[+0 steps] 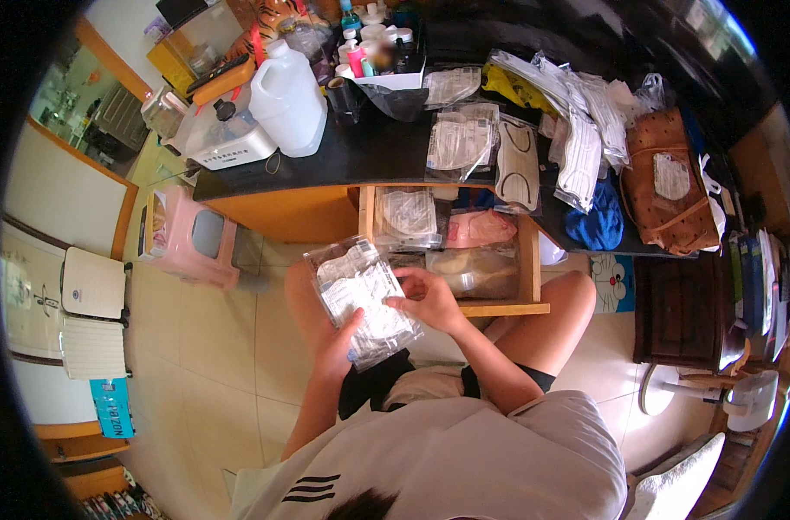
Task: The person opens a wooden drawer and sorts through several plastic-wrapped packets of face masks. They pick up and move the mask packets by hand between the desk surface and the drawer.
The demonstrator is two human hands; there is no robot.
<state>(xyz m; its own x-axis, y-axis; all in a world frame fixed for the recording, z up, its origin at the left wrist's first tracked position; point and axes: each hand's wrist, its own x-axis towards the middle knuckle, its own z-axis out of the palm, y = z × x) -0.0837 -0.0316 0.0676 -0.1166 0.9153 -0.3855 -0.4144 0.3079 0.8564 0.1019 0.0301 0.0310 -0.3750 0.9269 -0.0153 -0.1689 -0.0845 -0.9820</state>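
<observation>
My left hand (339,341) grips the lower left edge of several clear plastic packets (362,296) that bear print and have white contents, with its thumb on top. At the right edge of the packets my right hand (430,300) pinches them between thumb and bent fingers. Just beyond, a wooden drawer (532,266) is pulled out above my lap. It holds more clear packets (404,214), a pink packet (480,229) and yellowish plastic bags (479,270). On the black desktop (369,156) lie further packets (461,140) and a packaged face mask with dark ear loops (517,162).
A white plastic jug (289,97) stands at the desktop's left, beside a white box (229,143). Packaged white face masks (580,146), a blue cloth (597,214) and a brown leather bag (668,175) lie at the right. A pink plastic stool (190,240) is left of the desk.
</observation>
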